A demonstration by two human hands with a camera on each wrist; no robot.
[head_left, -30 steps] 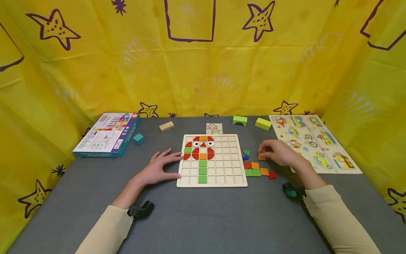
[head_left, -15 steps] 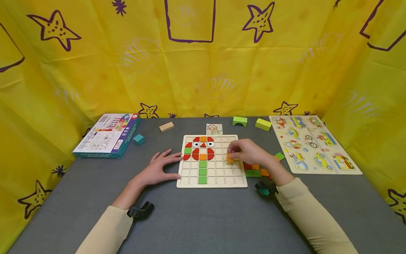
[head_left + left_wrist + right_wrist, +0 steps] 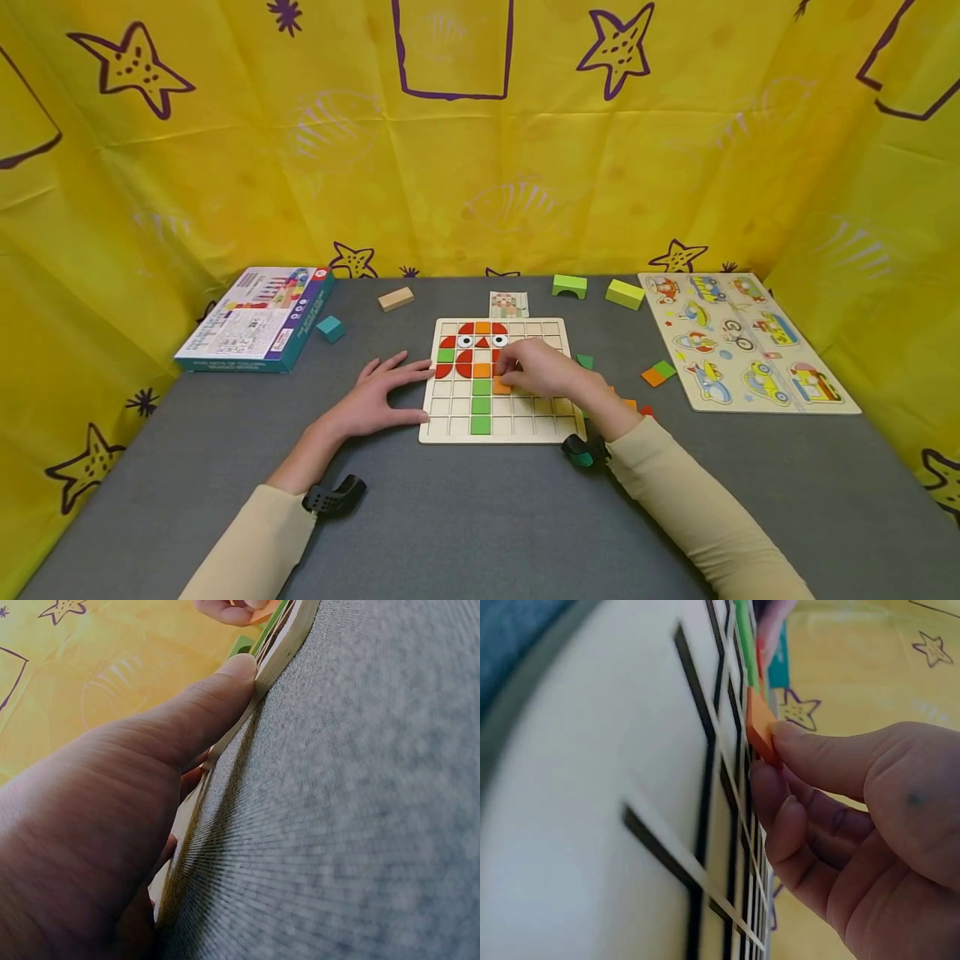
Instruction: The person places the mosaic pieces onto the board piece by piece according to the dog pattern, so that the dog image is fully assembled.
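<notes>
A wooden grid board (image 3: 459, 426) lies mid-table, with red, orange and green tiles and two eye tiles set in its upper left cells. Below them a column of green tiles (image 3: 480, 406) runs down. My right hand (image 3: 543, 369) pinches an orange square tile (image 3: 502, 386) over the cell right of the top green tile; in the right wrist view the orange tile (image 3: 761, 724) sits tilted between thumb and fingers. My left hand (image 3: 375, 400) rests at the board's left edge, fingers spread, thumb (image 3: 240, 667) touching the rim in the left wrist view.
Right of the board lie loose tiles (image 3: 652, 377), some hidden behind my right forearm. A small pattern card (image 3: 508, 305) lies behind it. Blocks, including a green arch (image 3: 569, 286), stand at the back. A box (image 3: 251, 325) is left, a picture puzzle board (image 3: 738, 342) right.
My right hand has carried an orange tile from beside the puzzle board leftward over the grid board. The left hand has stayed at the board's edge.
</notes>
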